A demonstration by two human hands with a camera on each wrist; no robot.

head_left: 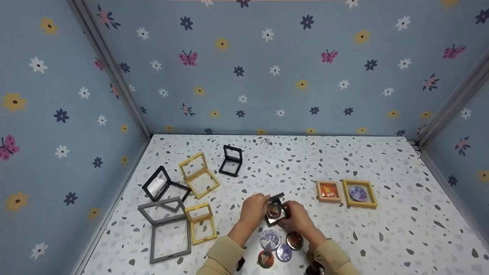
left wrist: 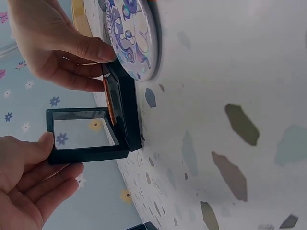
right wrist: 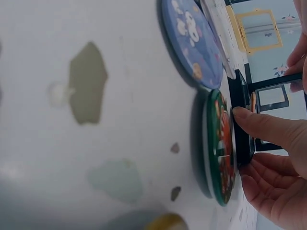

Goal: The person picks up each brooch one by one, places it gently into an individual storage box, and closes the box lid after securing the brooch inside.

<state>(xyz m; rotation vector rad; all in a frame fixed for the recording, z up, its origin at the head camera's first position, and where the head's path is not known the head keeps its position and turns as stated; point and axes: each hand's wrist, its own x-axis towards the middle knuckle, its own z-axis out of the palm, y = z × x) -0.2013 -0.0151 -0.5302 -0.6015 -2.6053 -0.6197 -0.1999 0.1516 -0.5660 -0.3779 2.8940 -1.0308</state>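
Both hands are at a small black hinged display case [head_left: 276,221] whose clear-windowed lid stands raised. My left hand [head_left: 254,209] pinches the lid [left wrist: 88,155] between thumb and fingers. My right hand [head_left: 299,219] grips the base at its right side, thumb on the near edge [right wrist: 242,143]. Inside the base lies a round dark-and-orange badge [head_left: 274,211]. Just in front of the case, on the table, are a purple-and-white badge [head_left: 269,239], a smaller purple badge [head_left: 284,252], a dark reddish badge [head_left: 295,240] and a red-and-green badge [head_left: 265,259].
At left stand open empty cases: grey [head_left: 170,255], yellow [head_left: 202,184], small yellow [head_left: 203,240] and black [head_left: 156,183]. Another black case [head_left: 231,168] is farther back. At right, a light-orange case [head_left: 328,199] and a yellow case [head_left: 361,204] hold badges. Patterned walls enclose the table.
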